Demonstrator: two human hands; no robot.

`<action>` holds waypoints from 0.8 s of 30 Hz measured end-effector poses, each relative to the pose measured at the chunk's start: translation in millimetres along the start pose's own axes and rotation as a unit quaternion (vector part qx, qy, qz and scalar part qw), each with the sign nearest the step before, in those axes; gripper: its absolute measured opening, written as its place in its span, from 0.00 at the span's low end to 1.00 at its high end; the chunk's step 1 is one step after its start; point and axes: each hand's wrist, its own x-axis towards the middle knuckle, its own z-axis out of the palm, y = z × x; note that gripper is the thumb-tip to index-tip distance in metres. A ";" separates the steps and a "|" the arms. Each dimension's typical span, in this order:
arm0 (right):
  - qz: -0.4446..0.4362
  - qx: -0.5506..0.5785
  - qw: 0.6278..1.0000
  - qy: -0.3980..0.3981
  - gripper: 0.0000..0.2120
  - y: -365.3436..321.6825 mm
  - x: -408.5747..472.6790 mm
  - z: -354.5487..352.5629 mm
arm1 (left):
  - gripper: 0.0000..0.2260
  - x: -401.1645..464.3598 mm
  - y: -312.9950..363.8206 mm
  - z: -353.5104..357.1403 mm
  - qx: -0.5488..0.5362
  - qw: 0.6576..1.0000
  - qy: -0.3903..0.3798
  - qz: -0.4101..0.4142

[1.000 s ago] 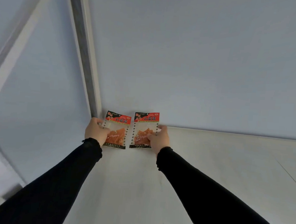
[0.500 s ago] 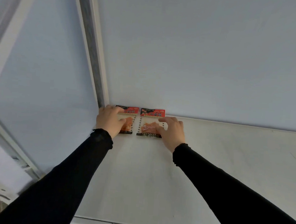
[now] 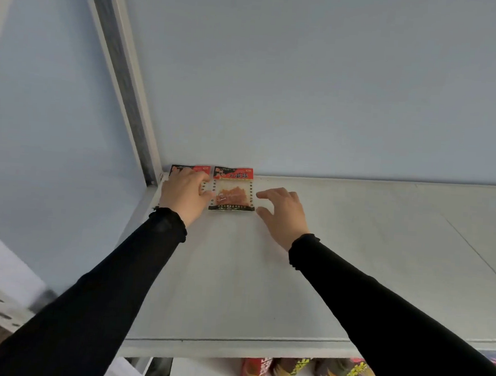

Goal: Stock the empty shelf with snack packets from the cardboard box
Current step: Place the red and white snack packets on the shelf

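1. Both arms in black sleeves reach up the view toward 12 o'clock, over the white shelf (image 3: 264, 277).
2. The left hand (image 3: 183, 193) lies palm-down on the left packet (image 3: 190, 170), covering most of it; the fingers are loosely spread and point toward 1 o'clock. Whether it grips the packet or only presses it, I cannot tell.
3. The right hand (image 3: 283, 211) is open and holds nothing, fingers spread wide. It sits just at 3 o'clock of the right packet (image 3: 232, 189), fingertips close to its edge; whether they touch it I cannot tell.
4. The shelf is a flat, pale board with a plain grey-blue back wall behind it. A grey-and-white upright post (image 3: 125, 76) meets the shelf's rear left corner.
5. Under the shelf's front lip, at 6 o'clock, a lower shelf carries a row of red and dark yellow-marked snack bags (image 3: 301, 370).
6. The two packets lie flat, side by side, at the rear left corner against the back wall, edges nearly meeting.
7. Each packet's long axis runs 12 to 6 o'clock, with the red header band at 12, against the wall, and the dark bottom strip at 6. The right packet's clear window shows orange snack pieces.
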 end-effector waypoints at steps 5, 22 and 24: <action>0.035 -0.055 0.996 0.057 0.16 47.5 -50.5 -58.1 | 0.14 -10.3 67.1 16.1 -0.012 0.993 -0.026 0.116; 0.337 -0.133 0.908 0.211 0.19 267.0 -435.5 -269.9 | 0.14 -247.9 481.1 134.3 -0.127 0.860 -0.193 0.456; 0.371 -0.131 0.895 0.211 0.19 293.9 -493.5 -285.7 | 0.16 -293.0 526.8 151.4 -0.128 0.842 -0.217 0.476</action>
